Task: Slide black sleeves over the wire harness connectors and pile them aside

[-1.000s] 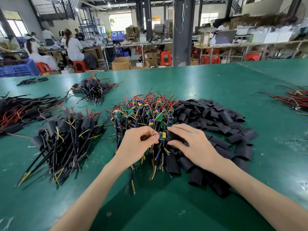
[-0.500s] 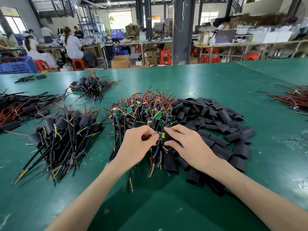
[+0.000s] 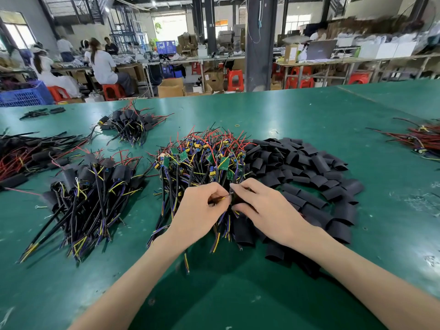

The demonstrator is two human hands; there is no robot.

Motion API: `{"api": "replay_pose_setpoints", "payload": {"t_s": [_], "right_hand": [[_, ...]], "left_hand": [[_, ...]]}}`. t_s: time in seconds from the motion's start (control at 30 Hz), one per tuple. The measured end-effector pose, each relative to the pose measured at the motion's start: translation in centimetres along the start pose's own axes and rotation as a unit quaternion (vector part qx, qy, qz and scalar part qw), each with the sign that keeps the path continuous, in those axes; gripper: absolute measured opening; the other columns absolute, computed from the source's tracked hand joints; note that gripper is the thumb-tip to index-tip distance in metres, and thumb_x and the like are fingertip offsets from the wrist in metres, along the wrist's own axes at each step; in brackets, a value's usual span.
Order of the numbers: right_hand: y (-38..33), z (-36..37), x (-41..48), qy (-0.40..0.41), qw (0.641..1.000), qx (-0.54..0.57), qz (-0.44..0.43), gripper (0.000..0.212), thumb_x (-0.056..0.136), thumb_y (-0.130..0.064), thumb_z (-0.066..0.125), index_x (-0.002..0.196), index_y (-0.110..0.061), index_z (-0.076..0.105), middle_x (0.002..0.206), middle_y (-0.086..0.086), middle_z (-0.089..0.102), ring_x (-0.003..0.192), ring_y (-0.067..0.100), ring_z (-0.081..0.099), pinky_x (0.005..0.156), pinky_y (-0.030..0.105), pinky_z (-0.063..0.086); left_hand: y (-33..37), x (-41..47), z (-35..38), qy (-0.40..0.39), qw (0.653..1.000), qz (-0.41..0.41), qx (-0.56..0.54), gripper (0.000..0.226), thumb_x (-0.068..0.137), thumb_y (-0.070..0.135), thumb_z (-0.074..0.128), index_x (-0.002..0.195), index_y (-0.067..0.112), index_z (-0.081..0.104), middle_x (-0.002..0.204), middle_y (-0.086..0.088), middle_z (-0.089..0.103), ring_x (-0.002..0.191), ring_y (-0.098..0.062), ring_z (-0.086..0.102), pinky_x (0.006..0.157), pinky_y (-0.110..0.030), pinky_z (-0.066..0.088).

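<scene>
Over the green tabletop [image 3: 285, 110], the left hand [image 3: 197, 210] pinches harness wires [image 3: 220, 198] while the right hand [image 3: 266, 208] grips a black sleeve [image 3: 234, 198] at the centre pile's near edge

Looks across a green tabletop [image 3: 309, 110] into a workshop hall daylit by a left window [image 3: 16, 32] and a bright rear opening [image 3: 170, 27], with a dark column [image 3: 260, 44] mid-room, red stools [image 3: 234, 79] under long benches [image 3: 333, 61], a cardboard box [image 3: 170, 88] on the floor, a blue crate [image 3: 23, 95] and seated workers [image 3: 102, 65] at left.
</scene>
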State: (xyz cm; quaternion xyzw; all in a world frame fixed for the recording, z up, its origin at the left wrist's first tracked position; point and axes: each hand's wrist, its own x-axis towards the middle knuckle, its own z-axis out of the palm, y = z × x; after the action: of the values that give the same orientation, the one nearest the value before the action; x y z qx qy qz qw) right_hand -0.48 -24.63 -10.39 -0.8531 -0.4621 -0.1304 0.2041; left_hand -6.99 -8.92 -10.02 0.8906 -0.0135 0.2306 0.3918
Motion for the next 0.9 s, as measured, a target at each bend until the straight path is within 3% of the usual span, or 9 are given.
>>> {"api": "replay_pose_setpoints", "payload": {"t_s": [0.23,0.43,0.57,0.63,0.7,0.8,0.9], "right_hand": [[-0.28,-0.14,0.02,-0.014,0.999,-0.026,-0.014,0.043,0.097,-0.028,0.048,0.137,-0.015,0.044,0.12,0.003,0.051,0.1,0.029,0.055,0.086,0.041,0.044],[-0.53,-0.46,-0.05,0.021,0.998,-0.039,-0.046,0.039,0.089,-0.019,0.059,0.127,-0.009,0.056,0.111,0.006,0.058,0.092,0.029,0.059,0.078,0.04,0.048],[-0.79,-0.39,0.0,0.077,0.996,0.028,0.03,0.05,0.09,-0.03,0.059,0.136,-0.014,0.045,0.125,0.002,0.051,0.098,0.026,0.058,0.08,0.036,0.046],[-0.39,-0.25,0.2,0.06,0.994,0.016,0.087,0.058,0.089,-0.044,0.056,0.137,-0.015,0.041,0.123,0.001,0.052,0.107,0.023,0.054,0.085,0.034,0.043],[0.01,-0.29,0.34,0.013,0.992,-0.026,0.119,0.054,0.087,-0.055,0.051,0.125,-0.017,0.048,0.113,-0.001,0.058,0.106,0.022,0.053,0.087,0.035,0.041],[0.07,-0.4,0.41,-0.035,0.991,-0.065,0.109,0.04,0.092,-0.053,0.044,0.103,-0.016,0.055,0.1,-0.001,0.06,0.099,0.021,0.052,0.085,0.036,0.038],[-0.1,-0.34,0.56,-0.034,0.992,-0.057,0.104,0.035,0.095,-0.046,0.043,0.104,-0.014,0.055,0.102,0.0,0.06,0.1,0.021,0.051,0.087,0.036,0.038]], "left_hand": [[-0.3,-0.06,0.35,0.001,0.999,0.028,0.019,0.007,0.083,0.004,0.065,0.077,0.007,0.065,0.059,0.009,0.055,0.055,-0.002,0.045,0.055,-0.011,0.035],[-0.33,0.15,0.29,0.014,0.997,0.046,0.053,0.013,0.082,0.003,0.064,0.075,0.013,0.059,0.059,0.014,0.053,0.058,-0.005,0.049,0.056,-0.01,0.035],[-0.37,0.27,0.14,0.042,0.998,0.032,0.037,0.015,0.085,0.011,0.066,0.075,0.019,0.058,0.061,0.012,0.06,0.058,-0.005,0.052,0.059,-0.016,0.042],[-0.38,0.13,0.12,0.049,0.997,0.037,0.044,0.012,0.086,0.012,0.065,0.077,0.017,0.058,0.062,0.01,0.06,0.059,-0.007,0.053,0.058,-0.017,0.042],[-0.33,0.06,0.12,0.057,0.996,0.047,0.06,0.013,0.085,0.01,0.064,0.077,0.017,0.057,0.058,0.013,0.056,0.058,-0.005,0.05,0.056,-0.01,0.037],[-0.27,0.08,0.13,0.063,0.995,0.05,0.065,0.021,0.084,0.007,0.065,0.075,0.023,0.055,0.056,0.018,0.053,0.055,0.0,0.047,0.055,-0.006,0.034],[-0.24,0.06,0.16,0.062,0.994,0.06,0.07,0.022,0.083,0.005,0.065,0.075,0.023,0.056,0.063,0.026,0.055,0.054,0.001,0.047,0.055,-0.006,0.033]]}}
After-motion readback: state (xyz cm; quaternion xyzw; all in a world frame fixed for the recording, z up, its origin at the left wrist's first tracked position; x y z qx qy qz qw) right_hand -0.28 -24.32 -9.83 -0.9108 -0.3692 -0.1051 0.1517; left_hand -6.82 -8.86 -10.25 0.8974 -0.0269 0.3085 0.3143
